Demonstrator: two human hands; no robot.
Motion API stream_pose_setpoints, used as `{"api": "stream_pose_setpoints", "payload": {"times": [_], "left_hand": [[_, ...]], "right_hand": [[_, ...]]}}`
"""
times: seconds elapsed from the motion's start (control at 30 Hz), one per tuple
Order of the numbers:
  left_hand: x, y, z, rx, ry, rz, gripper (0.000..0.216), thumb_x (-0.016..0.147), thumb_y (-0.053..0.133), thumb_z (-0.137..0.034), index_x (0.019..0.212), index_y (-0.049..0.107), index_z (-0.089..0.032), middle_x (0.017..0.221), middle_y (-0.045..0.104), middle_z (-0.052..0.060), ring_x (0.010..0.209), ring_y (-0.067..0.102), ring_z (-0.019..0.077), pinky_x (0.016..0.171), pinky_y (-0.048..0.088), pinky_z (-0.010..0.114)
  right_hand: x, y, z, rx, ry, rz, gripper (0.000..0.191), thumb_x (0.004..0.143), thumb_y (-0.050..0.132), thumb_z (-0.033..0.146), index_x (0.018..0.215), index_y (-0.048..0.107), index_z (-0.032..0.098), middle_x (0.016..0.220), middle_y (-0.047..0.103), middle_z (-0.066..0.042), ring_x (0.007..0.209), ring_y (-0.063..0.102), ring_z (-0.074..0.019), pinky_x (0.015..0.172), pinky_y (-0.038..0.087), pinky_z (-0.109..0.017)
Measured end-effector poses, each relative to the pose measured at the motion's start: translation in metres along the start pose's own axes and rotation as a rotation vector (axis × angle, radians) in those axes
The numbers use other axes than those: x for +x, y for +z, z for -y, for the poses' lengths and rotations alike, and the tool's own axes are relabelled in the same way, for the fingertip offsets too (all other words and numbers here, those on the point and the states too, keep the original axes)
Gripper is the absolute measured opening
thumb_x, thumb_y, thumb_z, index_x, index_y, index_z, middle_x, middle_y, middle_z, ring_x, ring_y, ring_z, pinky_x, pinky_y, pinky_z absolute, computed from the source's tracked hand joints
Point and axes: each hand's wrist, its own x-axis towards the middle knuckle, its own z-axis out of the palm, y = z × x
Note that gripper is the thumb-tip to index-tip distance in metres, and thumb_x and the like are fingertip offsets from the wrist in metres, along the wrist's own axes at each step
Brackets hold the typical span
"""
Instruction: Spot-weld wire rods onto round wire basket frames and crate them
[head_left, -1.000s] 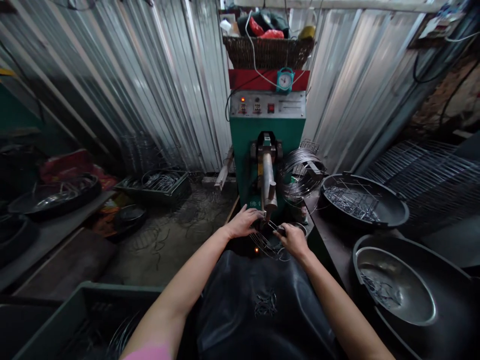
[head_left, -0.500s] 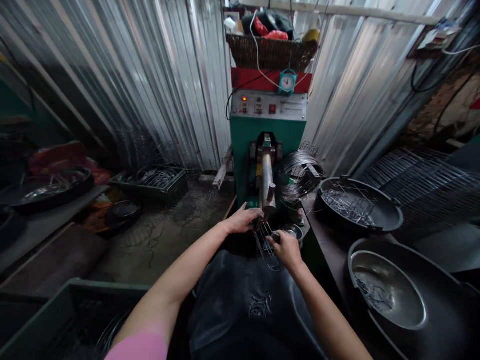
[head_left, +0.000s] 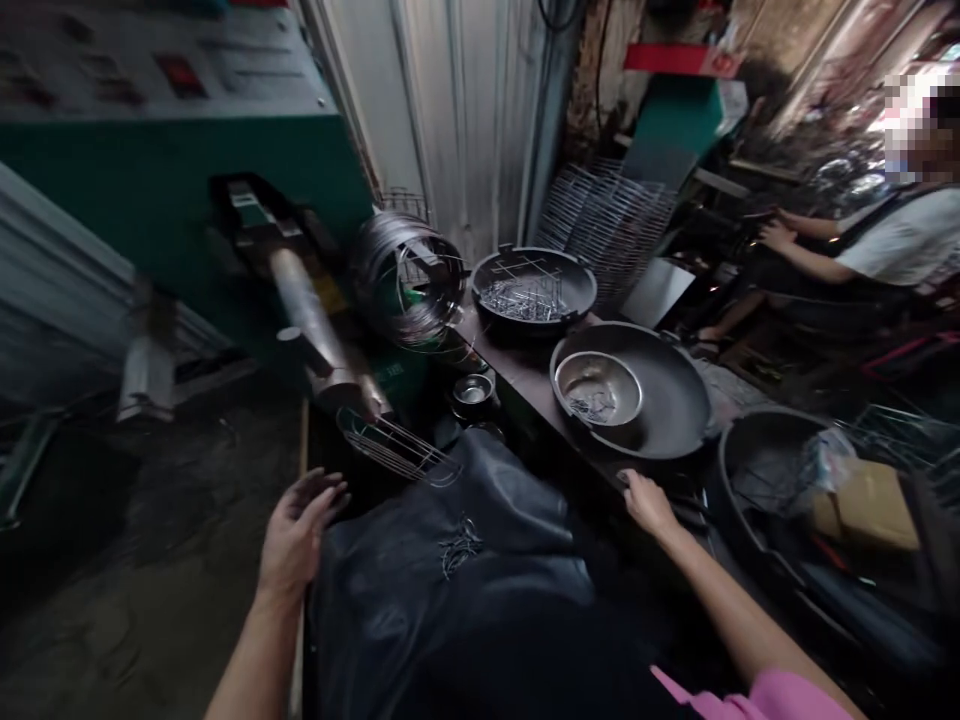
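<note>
"Wire rack (head_left: 406,451), sitting at the tip of the machine arm (head_left: 306,305): why?"
"That's probably propping its far end. Left hand (head_left: 298,525) is hanging open, empty; right hand (head_left: 649,504) is showing curled fingers, contents unclear."

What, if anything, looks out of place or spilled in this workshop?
The small heap of bent wires on the dark lap cover looks odd: other thin metal pieces sit in the silver bowl. Whether it was spilled or put there, I cannot tell.
</note>
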Motion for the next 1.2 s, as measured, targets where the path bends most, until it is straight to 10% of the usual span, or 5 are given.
{"api": "stream_pose_setpoints", "payload": {"times": [0.27, 0.6, 0.93, 1.2], "left_hand": [[-0.060, 0.054, 0.023, -0.339, -0.444, 0.007, 0.023, 0.070, 0.066, -0.016, 0.091, 0.058, -0.015, 0.078, 0.064, 0.006, 0.067, 0.063, 0.0163, 0.064, 0.054, 0.034], [-0.066, 0.083, 0.044, -0.647, -0.741, -0.224, 0.024, 0.087, 0.047, -0.031, 0.099, 0.049, -0.011, 0.084, 0.061, 0.014, 0.071, 0.064, 0.0215, 0.065, 0.054, 0.041], [-0.053, 0.152, 0.084, -0.991, -0.770, -0.218, 0.085, 0.080, 0.034, -0.064, 0.131, 0.029, 0.003, 0.112, 0.052, 0.033, 0.105, 0.055, 0.0376, 0.067, 0.055, 0.045], [-0.049, 0.166, 0.093, -1.292, -0.550, -0.161, 0.075, 0.080, 0.040, -0.062, 0.120, 0.039, 0.002, 0.092, 0.060, 0.025, 0.085, 0.064, 0.0308, 0.071, 0.054, 0.044]], "right_hand": [[0.016, -0.022, -0.047, -0.518, 0.005, 0.051, 0.023, 0.082, 0.053, 0.022, 0.096, 0.064, 0.008, 0.094, 0.065, -0.023, 0.093, 0.059, -0.0333, 0.074, 0.041, -0.039], [0.023, -0.029, 0.118, -0.182, -0.556, -0.017, 0.026, 0.086, 0.046, 0.030, 0.107, 0.058, 0.021, 0.101, 0.066, -0.009, 0.094, 0.061, -0.0232, 0.073, 0.046, -0.030], [0.001, 0.009, 0.160, 0.301, -0.775, 0.274, 0.025, 0.082, 0.051, 0.024, 0.105, 0.060, 0.016, 0.102, 0.067, -0.008, 0.094, 0.063, -0.0190, 0.083, 0.046, -0.029], [-0.005, 0.054, 0.221, -0.096, -0.769, 0.329, 0.019, 0.077, 0.050, 0.008, 0.085, 0.067, 0.010, 0.089, 0.070, -0.016, 0.087, 0.066, -0.0260, 0.073, 0.049, -0.031]]}}
